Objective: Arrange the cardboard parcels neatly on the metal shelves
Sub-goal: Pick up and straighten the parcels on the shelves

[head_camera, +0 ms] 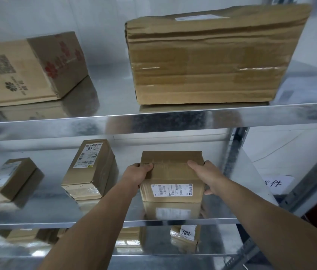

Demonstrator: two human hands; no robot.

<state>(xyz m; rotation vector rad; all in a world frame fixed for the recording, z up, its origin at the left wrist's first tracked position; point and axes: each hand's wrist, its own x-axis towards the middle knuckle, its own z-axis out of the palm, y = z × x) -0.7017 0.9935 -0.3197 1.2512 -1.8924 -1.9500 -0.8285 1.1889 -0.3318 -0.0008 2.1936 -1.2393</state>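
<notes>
Nearest you, the front lip of the shiny metal middle shelf [173, 221] is the first hazard. The brown cardboard parcel with the white barcode label [172, 172] appears to sit on that shelf close to the lip, its reflection meeting its base. If you let go with it this far forward, I judge a knock from a withdrawing forearm could tip it off the edge. The glossy metal also looks slippery, so a lopsided push may skew the parcel instead of sliding it straight.

To its left, apart from it, stands the tall brown parcel with the handwritten white label [91, 170]. A skewed shove could spoil the row. On the right the perforated grey upright post [235, 149] is near, and your knuckles could catch it. Higher and farther back, the big creased tan carton [212, 61] sits flush with the upper shelf's front edge [153, 123], so lifting the parcel too high risks bumping that shelf.

Both forearms reach forward and up, converging on the parcel. Your left hand [138, 175] holds its left side, thumb laid over the top face. Your right hand [205, 175] mirrors it on the right side, thumb on top and fingertips [209, 191] curling round the side wall. So the grip is two-handed and closed on the parcel.
</notes>
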